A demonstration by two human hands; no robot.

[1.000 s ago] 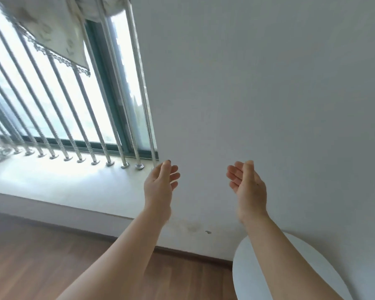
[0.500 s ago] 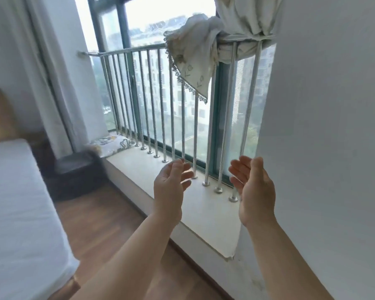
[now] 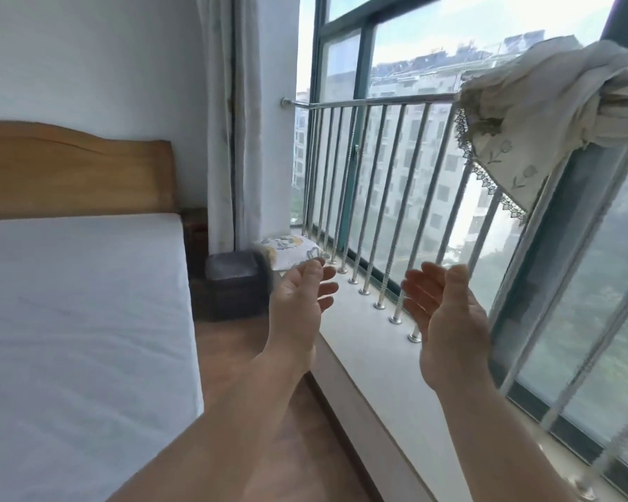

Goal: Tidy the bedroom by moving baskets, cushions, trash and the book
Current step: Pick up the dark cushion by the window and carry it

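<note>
Both hands are raised in front of the body, palms turned toward each other, with nothing held between them. The left hand is seen with its fingers loosely extended and slightly spread, and the right hand is likewise held wide, fingers straight and relaxed, so no grip is formed by either. A patterned cushion is laid on the far end of the white window sill, just beyond the left hand's fingertips in the view and not touched by them; its near corner is partly covered by that hand. A dark, squat basket is set on the wooden floor just beside the cushion, below the sill's end and to the left of the left hand, apart from it; its outline is blurred. The right hand is held above the sill, in front of the metal window railing, well apart from both cushion and basket. A pale embroidered cloth is draped over the railing's top bar at the right. A bed with a white mattress and a wooden headboard is seen at the left, and a light curtain is hung between headboard and window
</note>
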